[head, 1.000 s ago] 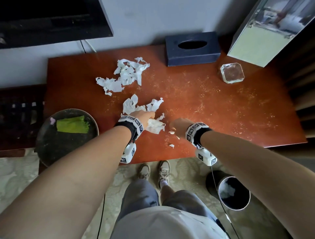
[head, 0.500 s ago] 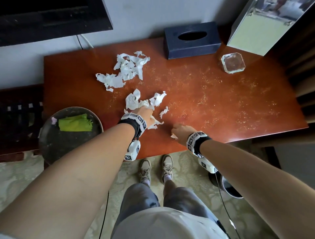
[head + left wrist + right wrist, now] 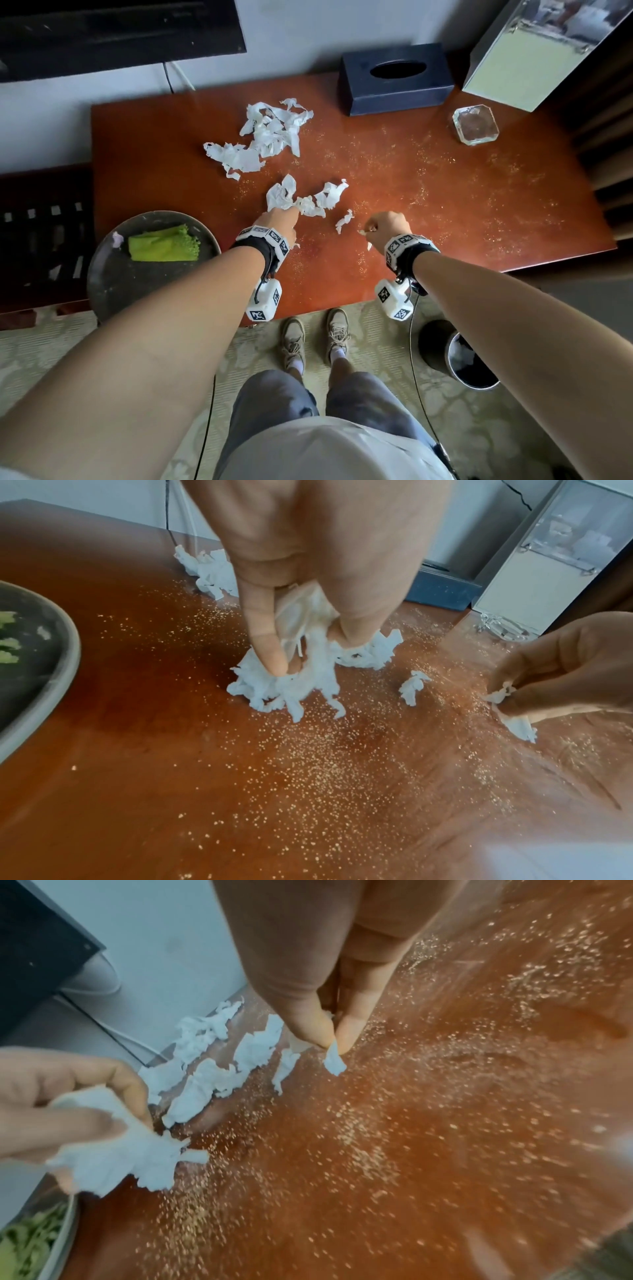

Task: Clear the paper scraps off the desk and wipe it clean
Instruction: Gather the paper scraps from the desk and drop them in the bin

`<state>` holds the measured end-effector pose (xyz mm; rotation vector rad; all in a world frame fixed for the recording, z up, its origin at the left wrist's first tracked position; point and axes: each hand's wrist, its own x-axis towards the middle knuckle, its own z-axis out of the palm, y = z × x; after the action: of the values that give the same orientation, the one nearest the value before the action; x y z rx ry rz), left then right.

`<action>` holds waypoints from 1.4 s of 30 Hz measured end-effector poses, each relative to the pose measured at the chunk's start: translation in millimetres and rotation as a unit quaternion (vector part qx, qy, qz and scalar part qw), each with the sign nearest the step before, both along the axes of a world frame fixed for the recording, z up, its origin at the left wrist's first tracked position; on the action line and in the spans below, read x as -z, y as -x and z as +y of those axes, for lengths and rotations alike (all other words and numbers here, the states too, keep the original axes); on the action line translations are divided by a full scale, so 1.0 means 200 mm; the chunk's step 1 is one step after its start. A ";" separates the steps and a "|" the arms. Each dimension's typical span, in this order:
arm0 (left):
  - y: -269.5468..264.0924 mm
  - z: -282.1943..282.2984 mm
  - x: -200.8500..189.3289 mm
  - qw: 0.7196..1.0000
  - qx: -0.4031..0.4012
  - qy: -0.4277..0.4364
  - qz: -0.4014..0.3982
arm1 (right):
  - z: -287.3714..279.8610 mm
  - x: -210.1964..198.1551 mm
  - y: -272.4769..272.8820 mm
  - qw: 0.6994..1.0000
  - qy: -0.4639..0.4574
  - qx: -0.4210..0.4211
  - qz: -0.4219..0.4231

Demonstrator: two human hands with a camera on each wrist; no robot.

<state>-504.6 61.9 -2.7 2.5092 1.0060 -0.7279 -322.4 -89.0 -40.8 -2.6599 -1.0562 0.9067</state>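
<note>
— So, overhead, what's changing?
— Both hands are advancing up the desk [image 3: 445, 192]; the far scraps [image 3: 270, 137] are lying untouched.
— Wrist views?
— The left hand [image 3: 318, 569] is clutching a tissue wad [image 3: 291, 685]; the right hand [image 3: 329, 969] is pinching a small scrap [image 3: 334, 1061].

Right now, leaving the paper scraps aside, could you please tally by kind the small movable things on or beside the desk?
Tissue box: 1
Glass ashtray: 1
Dark round dish: 1
Green cloth, lying in the dish: 1
Waste bin, on the floor: 1
Total: 5
</note>
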 end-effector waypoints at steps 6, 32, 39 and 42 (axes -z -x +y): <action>0.07 0.08 0.05 0.998 -0.057 -0.006 -0.035 | 0.16 0.03 0.07 0.999 -0.036 0.009 -0.023; 0.08 0.16 0.18 0.983 -0.172 -0.043 -0.057 | 0.44 0.11 0.00 0.979 -0.064 -0.195 0.007; 0.00 0.19 0.15 0.977 -0.194 -0.041 -0.076 | 0.41 0.12 0.05 0.889 -0.009 -0.457 -0.012; -0.02 0.18 0.17 0.977 -0.198 -0.041 -0.072 | 0.42 0.13 0.07 0.861 0.008 -0.505 -0.051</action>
<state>-500.9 97.7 -35.8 2.2783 1.4468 -0.3859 -335.7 -4.2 -66.1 -2.0394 -2.5498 0.8585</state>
